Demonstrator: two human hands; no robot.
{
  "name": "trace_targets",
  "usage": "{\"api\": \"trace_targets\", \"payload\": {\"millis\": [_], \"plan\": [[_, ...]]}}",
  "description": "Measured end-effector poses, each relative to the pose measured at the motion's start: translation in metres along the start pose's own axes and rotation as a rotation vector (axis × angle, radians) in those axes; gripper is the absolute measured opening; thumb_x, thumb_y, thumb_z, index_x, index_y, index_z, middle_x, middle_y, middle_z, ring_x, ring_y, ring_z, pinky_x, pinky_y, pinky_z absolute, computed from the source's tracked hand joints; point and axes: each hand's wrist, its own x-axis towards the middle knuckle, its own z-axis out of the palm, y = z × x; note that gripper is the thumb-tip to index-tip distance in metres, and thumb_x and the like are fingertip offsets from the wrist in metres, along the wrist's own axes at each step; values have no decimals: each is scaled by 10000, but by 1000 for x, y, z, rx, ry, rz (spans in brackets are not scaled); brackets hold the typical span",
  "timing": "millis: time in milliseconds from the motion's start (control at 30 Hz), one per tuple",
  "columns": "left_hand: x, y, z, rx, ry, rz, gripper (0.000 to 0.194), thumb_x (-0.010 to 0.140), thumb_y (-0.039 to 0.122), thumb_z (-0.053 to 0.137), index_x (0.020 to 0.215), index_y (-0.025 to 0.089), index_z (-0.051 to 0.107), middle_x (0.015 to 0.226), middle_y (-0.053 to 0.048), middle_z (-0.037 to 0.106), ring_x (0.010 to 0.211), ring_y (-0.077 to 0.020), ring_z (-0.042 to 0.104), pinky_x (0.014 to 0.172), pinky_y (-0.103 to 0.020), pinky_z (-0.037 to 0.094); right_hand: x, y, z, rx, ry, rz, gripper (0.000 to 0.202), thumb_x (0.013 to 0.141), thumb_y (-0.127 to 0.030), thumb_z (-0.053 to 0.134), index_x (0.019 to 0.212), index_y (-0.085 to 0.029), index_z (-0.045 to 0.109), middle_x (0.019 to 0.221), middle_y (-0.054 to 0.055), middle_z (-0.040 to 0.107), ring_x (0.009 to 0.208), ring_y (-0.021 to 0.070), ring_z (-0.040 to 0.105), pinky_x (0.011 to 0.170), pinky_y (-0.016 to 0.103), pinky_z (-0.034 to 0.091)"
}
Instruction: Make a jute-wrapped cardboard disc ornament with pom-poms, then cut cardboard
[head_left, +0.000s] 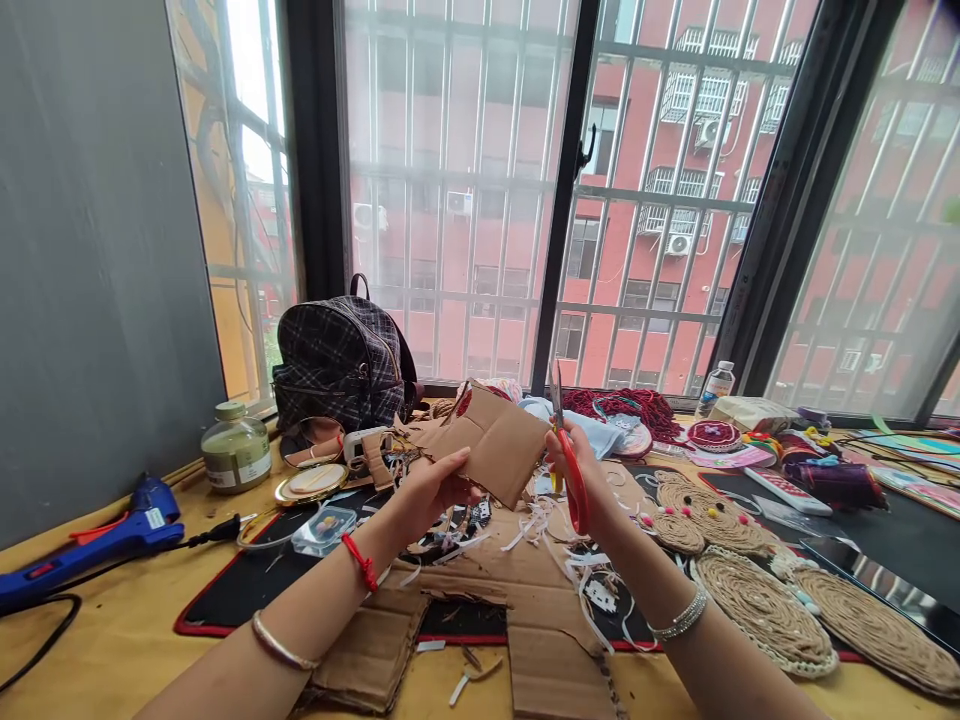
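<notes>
A creased piece of brown cardboard (504,445) is raised above the table, tilted toward me. My left hand (444,484) pinches its lower left edge, thumb on top. In my right hand (583,470) is a pair of scissors with red handles (575,488), its blades pointing up beside the cardboard's right edge. The fingers of that hand also lie close to this edge; whether they touch it I cannot tell. Below both hands lies a larger cut cardboard sheet (480,570), with white paper strips (534,525) scattered over it.
A blue glue gun (90,545) and a jar (235,450) stand at the left, near a plaid backpack (341,365). Coiled rope mats (761,605) and a dark phone or tablet (885,580) lie at the right. Yarn (626,408) and a bottle (716,388) line the window side.
</notes>
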Motion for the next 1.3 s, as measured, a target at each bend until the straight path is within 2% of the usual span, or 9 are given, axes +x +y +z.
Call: {"api": "trace_targets", "payload": {"millis": [233, 400, 500, 600, 767, 900, 1033, 1133, 1300], "plan": [[6, -6, 16, -72, 15, 58, 261, 735, 255, 681, 930, 114, 578, 691, -64, 694, 549, -173, 667, 543, -263, 569, 5, 4, -5, 39, 173, 50, 488, 728, -646, 505, 959, -217, 499, 813, 14, 563, 666, 158, 525, 580, 279, 443], [14, 12, 38, -275, 200, 141, 85, 791, 185, 606, 812, 103, 600, 630, -79, 698, 604, -186, 686, 639, -281, 570, 4, 5, -2, 61, 204, 40, 473, 727, -635, 515, 950, -220, 475, 806, 20, 556, 660, 165, 518, 588, 292, 450], [23, 19, 49, -352, 303, 236, 80, 800, 171, 583, 832, 99, 599, 662, -82, 707, 646, -174, 689, 698, -285, 558, -5, 10, 11, 85, 144, 92, 477, 718, -634, 522, 965, -230, 464, 816, 17, 557, 662, 160, 525, 595, 288, 451], [28, 16, 52, -377, 353, 301, 96, 807, 191, 577, 873, 123, 594, 707, -59, 712, 679, -144, 683, 709, -253, 542, -17, 15, 28, 145, -13, 214, 489, 733, -644, 487, 981, -224, 460, 781, 14, 552, 633, 162, 530, 593, 298, 443], [24, -1, 47, -351, 399, 283, 169, 701, 252, 693, 779, 123, 616, 592, -14, 654, 529, -103, 612, 536, -198, 485, -29, 17, 41, 35, -185, 101, 565, 729, -647, 499, 1060, -190, 461, 755, 14, 538, 683, 173, 510, 636, 301, 407], [16, -16, 49, -308, 374, 225, 259, 622, 333, 739, 702, 117, 619, 581, -8, 623, 507, -92, 558, 482, -192, 423, -28, 14, 38, 11, -183, 87, 561, 739, -628, 501, 1074, -181, 450, 769, 21, 534, 700, 176, 505, 640, 298, 397], [12, -24, 51, -187, 282, 211, 352, 669, 477, 657, 585, 146, 572, 527, 25, 547, 462, -80, 477, 476, -207, 369, -22, 13, 34, 31, -203, 151, 498, 725, -603, 535, 1007, -199, 460, 679, -17, 496, 553, 134, 457, 536, 271, 375], [11, -24, 49, -103, 223, 217, 408, 702, 536, 600, 544, 165, 536, 486, 44, 470, 435, -77, 407, 449, -213, 316, -18, 11, 32, 39, -250, 176, 422, 724, -587, 538, 872, -197, 474, 601, -46, 453, 465, 101, 401, 457, 239, 338], [8, -16, 48, -26, 122, 214, 432, 727, 571, 552, 577, 166, 559, 497, 39, 455, 456, -92, 398, 470, -224, 316, -14, 7, 25, -46, -238, 58, 372, 728, -554, 559, 757, -188, 498, 535, -71, 400, 443, 85, 361, 429, 211, 310]]}}
